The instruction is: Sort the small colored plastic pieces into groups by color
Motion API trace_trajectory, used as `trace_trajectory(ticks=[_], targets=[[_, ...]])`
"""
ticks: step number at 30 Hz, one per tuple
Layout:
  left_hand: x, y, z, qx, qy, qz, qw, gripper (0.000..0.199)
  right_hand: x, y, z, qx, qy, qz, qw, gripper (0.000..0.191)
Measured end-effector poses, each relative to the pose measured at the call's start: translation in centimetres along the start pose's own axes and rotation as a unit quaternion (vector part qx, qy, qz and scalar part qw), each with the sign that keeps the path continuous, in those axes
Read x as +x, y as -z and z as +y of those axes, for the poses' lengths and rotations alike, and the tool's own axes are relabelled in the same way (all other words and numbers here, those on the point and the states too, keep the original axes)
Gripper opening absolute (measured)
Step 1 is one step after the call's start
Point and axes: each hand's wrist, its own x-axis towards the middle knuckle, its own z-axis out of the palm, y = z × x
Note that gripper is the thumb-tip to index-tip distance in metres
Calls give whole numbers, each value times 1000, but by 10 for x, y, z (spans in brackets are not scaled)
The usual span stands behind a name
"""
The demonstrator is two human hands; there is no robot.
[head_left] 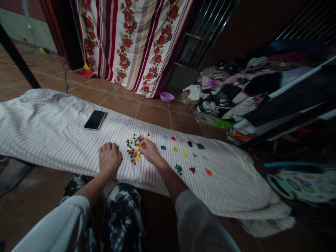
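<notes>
A mixed pile of small coloured pieces (133, 150) lies on the striped cloth (65, 143). At the pile's right edge is my right hand (150, 150), fingers pinched together; anything between the fingertips is too small to make out. My left hand (110, 156) rests on the cloth left of the pile, palm down and fingers lying flat, with nothing visible in it. Right of my right hand are several small single-colour groups, among them dark green pieces (178, 169), orange pieces (208, 172), yellow pieces (184, 153), brown pieces (192, 170) and black pieces (189, 143).
A phone (95, 120) lies on the cloth, left and beyond the pile. Past the cloth's far edge, a purple bowl (167, 97) stands on the tiled floor near a floral curtain (128, 42). Heaped clothes (236, 87) are at the right, and a dark bar slants at each side.
</notes>
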Motion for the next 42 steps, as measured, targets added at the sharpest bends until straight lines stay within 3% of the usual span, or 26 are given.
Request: trace_trajectory(ticks=[10, 19, 25, 35, 42], targets=[[0, -1, 0, 6, 0, 4, 1000, 24, -25, 34, 28, -18, -33, 75, 996, 17], [0, -4, -2, 16, 4, 4, 1000, 23, -52, 83, 79, -91, -179, 149, 968, 24], [0, -4, -1, 23, 1, 6, 1000, 22, -59, 105, 107, -159, -244, 133, 947, 25], [1, -2, 1, 26, 9, -6, 1000, 21, -52, 99, 123, -195, -277, 71, 938, 31], [1, 0, 1, 26, 5, -10, 1000, 21, -54, 98, 121, -181, -280, 59, 941, 38]])
